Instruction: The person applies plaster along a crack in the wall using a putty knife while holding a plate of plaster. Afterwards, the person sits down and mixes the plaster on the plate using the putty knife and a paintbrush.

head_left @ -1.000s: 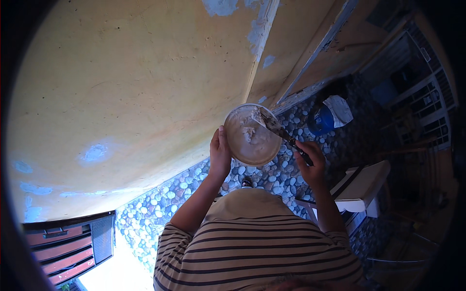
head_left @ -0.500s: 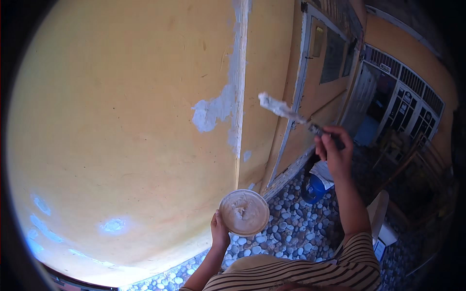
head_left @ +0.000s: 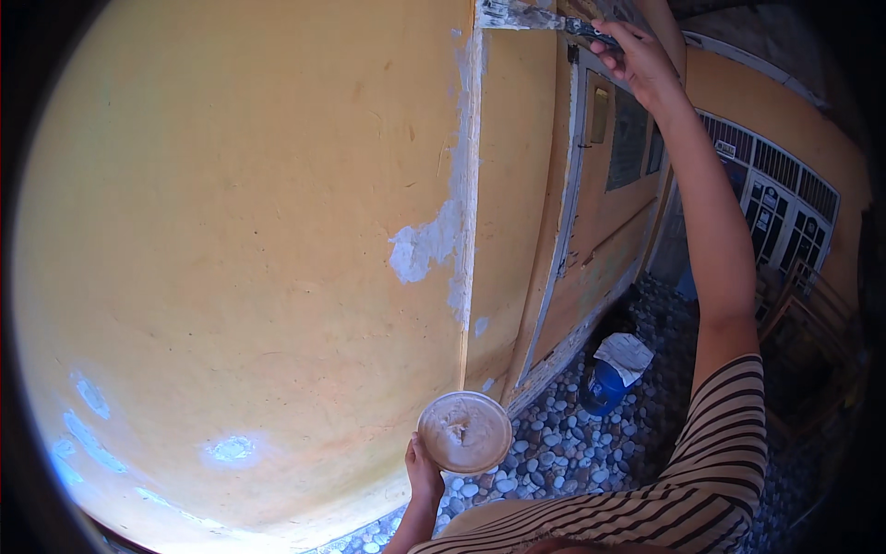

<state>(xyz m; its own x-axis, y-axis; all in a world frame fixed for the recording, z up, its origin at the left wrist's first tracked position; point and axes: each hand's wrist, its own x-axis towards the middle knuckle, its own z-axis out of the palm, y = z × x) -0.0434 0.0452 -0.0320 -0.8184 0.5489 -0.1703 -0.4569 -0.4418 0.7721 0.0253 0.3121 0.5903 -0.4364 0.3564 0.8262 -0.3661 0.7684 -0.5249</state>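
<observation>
High up, my right hand [head_left: 637, 57] grips the dark handle of a putty knife [head_left: 521, 16]. Its blade, smeared with whitish paste, lies against the top of the wall corner [head_left: 469, 185], where a pale strip runs down the edge. Low in front of me, my left hand [head_left: 424, 471] holds a round shallow bowl [head_left: 464, 463] by its left rim. Pinkish-grey putty fills the bowl, with a rough lump in the middle. Left of the corner, a grey filled patch [head_left: 423, 245] spreads over the yellow wall [head_left: 231, 203].
A blue bucket [head_left: 604, 388] with a whitish sheet [head_left: 625, 357] on top stands on the pebble-patterned floor [head_left: 544, 462]. Beyond the corner is a panel door [head_left: 614, 208] with a pale frame. Wooden frames [head_left: 803, 319] lean at the far right, near white double doors [head_left: 780, 217].
My right hand has lifted the putty knife up and leftward, from mid-air to the top of the corner. The bowl, still in my left hand, sits slightly lower in the picture.
</observation>
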